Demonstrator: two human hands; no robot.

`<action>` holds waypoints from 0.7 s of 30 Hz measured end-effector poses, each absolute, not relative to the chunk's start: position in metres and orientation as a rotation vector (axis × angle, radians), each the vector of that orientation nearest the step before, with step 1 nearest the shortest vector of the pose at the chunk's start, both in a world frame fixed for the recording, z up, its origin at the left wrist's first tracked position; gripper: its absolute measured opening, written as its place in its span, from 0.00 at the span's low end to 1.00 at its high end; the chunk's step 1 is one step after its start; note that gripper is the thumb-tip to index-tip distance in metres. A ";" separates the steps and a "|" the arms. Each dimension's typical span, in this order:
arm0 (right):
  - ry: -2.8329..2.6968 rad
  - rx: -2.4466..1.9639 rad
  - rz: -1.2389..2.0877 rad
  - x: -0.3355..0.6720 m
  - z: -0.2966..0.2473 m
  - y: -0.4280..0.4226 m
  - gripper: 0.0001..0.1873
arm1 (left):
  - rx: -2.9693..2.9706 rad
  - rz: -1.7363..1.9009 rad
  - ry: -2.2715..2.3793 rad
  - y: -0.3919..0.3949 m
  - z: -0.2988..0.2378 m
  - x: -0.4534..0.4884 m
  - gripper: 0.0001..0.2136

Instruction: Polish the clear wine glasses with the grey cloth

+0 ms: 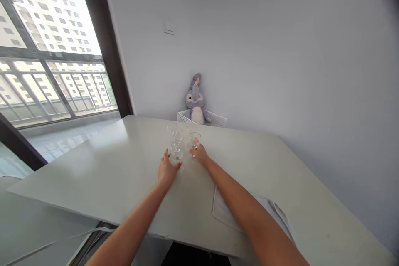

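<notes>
Several clear glasses with bulging, rounded walls stand close together on the pale table. My left hand is beside the left glass, with its fingers and thumb apart and the thumb near the base. Whether it touches the glass I cannot tell. Around another glass, to the right, my right hand has its fingers closed. The outlines of the glasses behind are faint and overlap, so their edges are hard to separate.
A white cloth lies under my right forearm. Beyond the far edge, a grey plush toy sits in a white perforated basket against the wall. A white cable runs at the lower left, and a large window is on the left.
</notes>
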State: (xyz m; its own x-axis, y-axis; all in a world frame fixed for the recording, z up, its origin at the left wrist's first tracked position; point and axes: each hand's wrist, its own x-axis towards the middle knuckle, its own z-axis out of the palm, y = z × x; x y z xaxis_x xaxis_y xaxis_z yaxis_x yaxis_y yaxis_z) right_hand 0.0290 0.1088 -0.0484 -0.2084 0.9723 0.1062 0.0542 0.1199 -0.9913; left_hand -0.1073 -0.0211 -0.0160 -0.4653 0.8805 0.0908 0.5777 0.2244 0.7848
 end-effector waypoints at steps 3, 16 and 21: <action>-1.511 -1.061 1.210 0.018 -0.051 0.109 0.40 | 1.386 1.064 2.147 -0.009 -0.016 -0.115 0.37; -1.595 -1.059 1.175 -0.022 -0.053 0.099 0.38 | 1.334 1.298 2.103 0.003 -0.020 -0.135 0.30; -1.564 -1.066 1.147 -0.035 -0.047 0.093 0.35 | 1.293 1.363 2.081 0.005 -0.024 -0.139 0.29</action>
